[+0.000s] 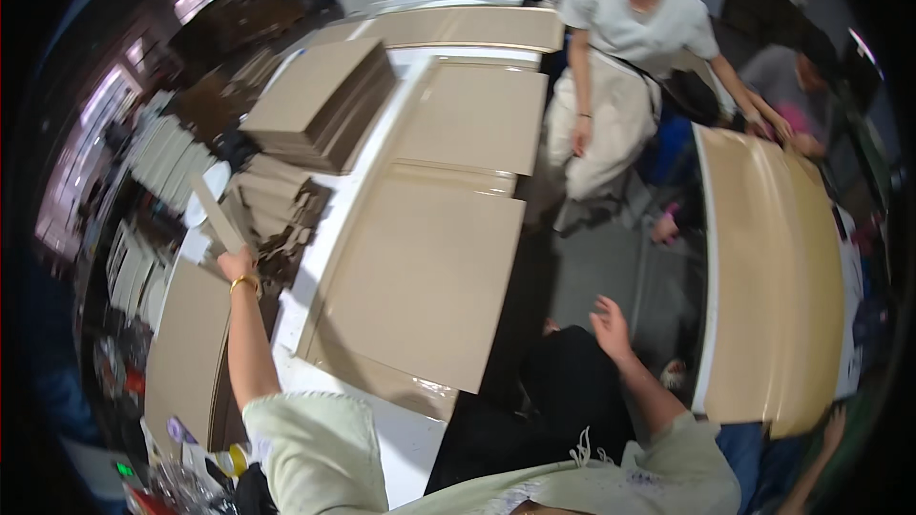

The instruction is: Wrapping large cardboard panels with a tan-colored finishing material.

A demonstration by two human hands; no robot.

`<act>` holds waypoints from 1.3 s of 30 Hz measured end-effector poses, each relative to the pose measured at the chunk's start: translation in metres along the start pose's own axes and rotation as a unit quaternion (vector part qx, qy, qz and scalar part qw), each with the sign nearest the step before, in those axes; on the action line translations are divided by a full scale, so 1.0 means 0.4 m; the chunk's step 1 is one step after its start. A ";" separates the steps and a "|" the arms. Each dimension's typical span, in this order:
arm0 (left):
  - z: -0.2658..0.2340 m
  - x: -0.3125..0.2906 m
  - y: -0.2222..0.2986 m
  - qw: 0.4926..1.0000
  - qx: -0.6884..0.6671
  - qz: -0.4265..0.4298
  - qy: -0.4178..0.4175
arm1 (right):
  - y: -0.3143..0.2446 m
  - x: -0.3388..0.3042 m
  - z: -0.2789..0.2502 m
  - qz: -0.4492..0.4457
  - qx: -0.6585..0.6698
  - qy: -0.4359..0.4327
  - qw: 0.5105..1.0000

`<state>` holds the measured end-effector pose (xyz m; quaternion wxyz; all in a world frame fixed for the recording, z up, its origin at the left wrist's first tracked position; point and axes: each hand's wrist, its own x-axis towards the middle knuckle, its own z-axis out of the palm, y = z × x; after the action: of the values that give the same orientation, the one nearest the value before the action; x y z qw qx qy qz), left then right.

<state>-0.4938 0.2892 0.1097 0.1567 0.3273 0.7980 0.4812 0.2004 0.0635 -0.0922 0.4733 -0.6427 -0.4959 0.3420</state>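
My left hand, a yellow bangle at its wrist, stretches out to the left and grips the lower end of a narrow grey-brown cardboard strip. Beside it lies a loose pile of similar strips. Off the table's right side, above the dark-clad lap, my right hand hangs in the air with its fingers apart and nothing in them. Between my arms a large brown cardboard panel lies flat over a shiny, tan sheet, and a second panel lies beyond it.
A stack of brown boards stands on the white table at far left; another stack is nearer. A person in a white top stands beyond on the right. A glossy tan sheet covers the right-hand table.
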 end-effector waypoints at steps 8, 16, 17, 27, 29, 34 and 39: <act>0.480 -0.727 0.199 0.794 -0.468 -0.149 -0.359 | -0.389 0.107 0.216 -0.065 0.217 -0.124 0.966; 0.764 -0.960 0.235 0.716 -0.491 -0.179 -0.462 | -0.354 0.368 0.290 0.021 0.294 -0.017 0.955; 0.810 -0.950 0.223 0.750 -0.461 -0.170 -0.442 | -0.332 0.409 0.281 0.020 0.282 -0.010 0.959; 0.896 -0.540 0.143 0.846 0.212 0.443 -0.207 | -0.214 0.676 0.216 0.184 0.089 -0.110 0.973; 0.910 -0.494 0.151 0.835 0.268 0.420 -0.233 | -0.180 0.694 0.231 0.190 0.080 -0.115 0.972; 0.929 -0.440 0.159 0.816 0.347 0.383 -0.259 | -0.158 0.733 0.273 0.192 0.062 -0.120 0.972; 0.911 -0.377 0.150 0.826 0.361 0.357 -0.247 | -0.173 0.727 0.360 0.247 0.234 -0.157 0.927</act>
<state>-0.1545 0.4494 -0.0254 0.0371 0.7304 0.6768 0.0844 0.1276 0.3861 -0.0636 0.4268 -0.5539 -0.2951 0.6512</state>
